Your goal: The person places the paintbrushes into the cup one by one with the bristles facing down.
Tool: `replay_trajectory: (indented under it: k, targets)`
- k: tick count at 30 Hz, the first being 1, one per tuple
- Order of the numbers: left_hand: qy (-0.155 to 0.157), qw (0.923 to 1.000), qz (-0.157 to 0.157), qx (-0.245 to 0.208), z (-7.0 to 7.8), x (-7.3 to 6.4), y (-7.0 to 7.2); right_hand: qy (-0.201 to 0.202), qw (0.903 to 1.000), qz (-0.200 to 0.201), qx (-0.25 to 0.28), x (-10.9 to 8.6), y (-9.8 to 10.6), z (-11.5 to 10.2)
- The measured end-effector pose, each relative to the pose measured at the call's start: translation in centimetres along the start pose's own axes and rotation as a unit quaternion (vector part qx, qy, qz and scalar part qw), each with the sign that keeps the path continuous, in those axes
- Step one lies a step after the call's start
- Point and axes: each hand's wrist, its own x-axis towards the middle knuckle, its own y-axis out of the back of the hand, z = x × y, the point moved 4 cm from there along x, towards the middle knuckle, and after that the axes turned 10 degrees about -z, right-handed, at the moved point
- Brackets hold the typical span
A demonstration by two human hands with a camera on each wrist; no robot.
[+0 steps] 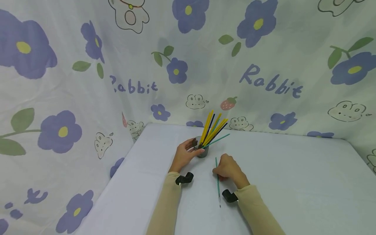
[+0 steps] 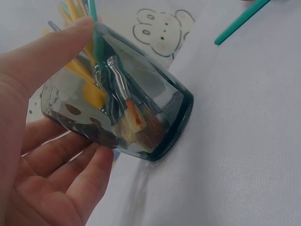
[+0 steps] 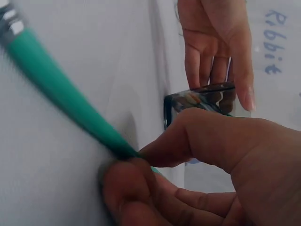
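Observation:
A smoky glass cup (image 1: 202, 152) stands on the table, holding several paintbrushes (image 1: 215, 129) with yellow, dark blue and green handles. Their bristles (image 2: 136, 127) point down inside the glass in the left wrist view. My left hand (image 1: 183, 156) holds the cup from its left side, thumb near the rim and fingers round the far side. To the right of the cup, my right hand (image 1: 230, 169) pinches a thin green paintbrush (image 3: 61, 89) between thumb and fingers. This brush has its handle end away from me and its metal ferrule and tip toward me.
The table (image 1: 293, 182) has a white cover. Behind it and on the left hangs a cloth (image 1: 211, 71) printed with flowers and rabbits. Each wrist wears a small black camera, such as the left one (image 1: 185, 178).

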Motion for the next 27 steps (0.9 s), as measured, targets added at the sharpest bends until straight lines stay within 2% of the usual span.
replay_trajectory:
  k: [5,11,15,18,22,27]
  targets:
    - [-0.004,1.0000,0.001,0.000,0.0,-0.1,0.1,-0.012,0.9994,-0.002,-0.033,-0.3,-0.3,-0.5]
    - [-0.002,1.0000,-0.002,0.002,0.1,-0.1,0.2,0.001,0.9997,-0.002,-0.024,-0.4,-0.4,-0.6]
    - [-0.001,1.0000,-0.003,0.004,0.0,0.0,0.2,0.019,0.9990,-0.017,0.037,0.0,0.0,0.1]
    - [0.000,1.0000,-0.005,0.004,0.0,0.0,0.2,0.034,0.9935,-0.027,0.105,0.3,0.6,0.7]
    - [0.002,1.0000,-0.005,0.002,0.0,0.0,0.1,0.044,0.9775,-0.029,0.204,0.6,1.6,1.3]
    - [0.003,1.0000,-0.005,0.004,-0.1,-0.1,0.1,0.062,0.9549,-0.006,0.290,0.8,2.8,1.7]
